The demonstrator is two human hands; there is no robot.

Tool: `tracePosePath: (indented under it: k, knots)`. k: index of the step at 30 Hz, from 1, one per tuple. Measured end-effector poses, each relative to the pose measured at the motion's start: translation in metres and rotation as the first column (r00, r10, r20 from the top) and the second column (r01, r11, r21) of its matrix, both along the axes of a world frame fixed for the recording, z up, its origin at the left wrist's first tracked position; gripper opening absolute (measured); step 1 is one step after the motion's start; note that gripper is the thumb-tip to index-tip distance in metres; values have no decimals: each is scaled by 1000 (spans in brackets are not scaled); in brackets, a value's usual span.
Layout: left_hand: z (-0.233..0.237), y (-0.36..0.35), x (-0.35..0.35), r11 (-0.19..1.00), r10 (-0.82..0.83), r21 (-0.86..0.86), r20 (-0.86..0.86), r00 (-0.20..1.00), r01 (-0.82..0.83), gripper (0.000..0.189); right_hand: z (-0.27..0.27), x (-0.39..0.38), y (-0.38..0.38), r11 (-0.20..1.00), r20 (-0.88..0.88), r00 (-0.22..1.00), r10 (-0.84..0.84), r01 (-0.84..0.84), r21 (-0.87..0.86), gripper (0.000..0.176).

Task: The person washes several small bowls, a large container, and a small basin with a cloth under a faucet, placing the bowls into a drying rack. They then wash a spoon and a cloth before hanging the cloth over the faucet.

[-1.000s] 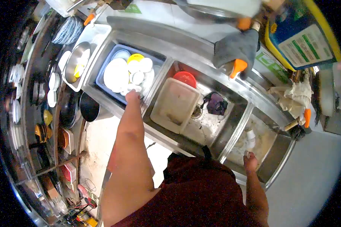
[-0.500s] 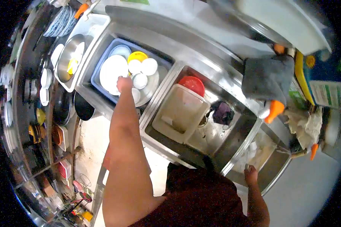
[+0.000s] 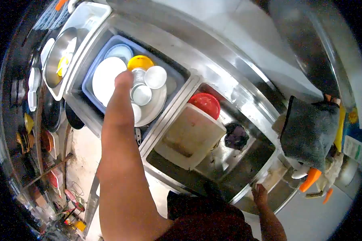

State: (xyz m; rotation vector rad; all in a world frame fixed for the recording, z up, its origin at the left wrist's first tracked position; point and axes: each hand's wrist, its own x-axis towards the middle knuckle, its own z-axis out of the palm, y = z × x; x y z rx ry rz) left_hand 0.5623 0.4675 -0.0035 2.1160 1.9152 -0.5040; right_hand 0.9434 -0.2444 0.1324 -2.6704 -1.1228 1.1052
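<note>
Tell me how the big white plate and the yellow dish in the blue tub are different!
The white plate is plain white, while the yellow dish is bright yellow. The white plate looks bigger; the yellow dish looks smaller. In this view, the left hand overlaps the white plate's edge, while a cup overlaps the yellow dish's edge. Both are in the blue tub.

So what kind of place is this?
It looks like the washing-up part of a kitchen, perhaps a restaurant's, though I can't be sure. There's a row of metal sinks, a blue tub holding white dishes, and shelves with stacked crockery.
</note>
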Motion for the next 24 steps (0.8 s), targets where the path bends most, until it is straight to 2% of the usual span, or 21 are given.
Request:
tracePosePath:
  k: [1, 3, 4, 5, 6, 7, 8, 9, 10, 11, 12, 13, 15, 17, 18, 19, 21, 23, 24]
  knots:
    - [-2, 0, -3, 1000, -26, -18, -25, 999, 25, 26, -3, -1, 6, 1000, -5, 1000, -2, 2, 1, 29]
    - [1, -4, -10, 999, -44, 4, -29, 999, 45, 25, -7, -1, 14, 940, 29, 976, -216, 216, -262, 24]
    - [7, -8, -11, 998, -63, 21, -30, 998, 63, 25, -11, -1, 2, 939, 28, 975, -221, 220, -265, 24]
    - [14, -8, -13, 998, -67, 20, -29, 997, 67, 25, -18, 1, -13, 985, -14, 989, -148, 146, -92, 23]
    - [27, -7, -14, 983, -185, -10, -152, 971, 186, 25, -19, 2, -20, 994, -42, 997, -66, 70, 89, 22]
    - [38, -5, -18, 953, -301, -53, -270, 915, 298, 26, -21, 0, -28, 993, -43, 997, -71, 74, 92, 22]
    - [46, -5, -26, 965, -262, 37, 23, 965, 261, 25, -17, -4, -27, 985, 12, 999, -45, 43, 167, 23]
    - [51, -8, -26, 962, -271, 38, 26, 962, 270, 25, -11, -7, -28, 972, 71, 997, -26, 8, 233, 25]
    - [56, -12, -29, 991, 131, -78, 456, 880, -107, 23, -3, -10, -30, 973, 73, 997, -35, 18, 229, 25]
    - [76, -22, -18, 864, 491, -331, 720, 490, -379, 22, 5, -15, -19, 986, 78, 990, -118, 108, 125, 28]
    - [87, -33, -5, 885, 435, -285, 786, 439, -367, 23, 10, -18, -13, 980, 89, 976, -200, 198, 23, 31]
    - [101, -44, 10, 886, 430, -283, 799, 420, -368, 35, 11, -19, -13, 978, 88, 974, -208, 206, 32, 31]
    - [115, -71, 39, 936, 330, -254, 876, 353, -244, 48, 13, -22, -16, 975, 118, 970, -212, 218, -38, 33]
    - [115, -89, 66, 920, 385, -374, 808, 446, -115, 54, 15, -23, -24, 975, 81, 972, -222, 223, -10, 33]
    - [114, -106, 83, 982, 152, -191, 814, 560, 11, 54, 16, -23, -28, 975, 42, 974, -224, 224, 7, 33]
    - [117, -127, 99, 988, -90, -13, 766, 636, 155, 54, 16, -24, -30, 975, 40, 974, -221, 221, 16, 33]
    - [149, -172, 134, 856, -499, 272, 654, 568, 440, 47, 17, -27, -34, 958, 29, 960, -279, 280, -57, 32]
    - [159, -197, 156, 726, -656, 275, 549, 517, 630, 47, 19, -33, -40, 970, 72, 969, -235, 239, -47, 32]
    - [160, -201, 159, 727, -657, 280, 549, 516, 627, 47, 20, -34, -45, 979, 119, 974, -191, 198, -44, 31]
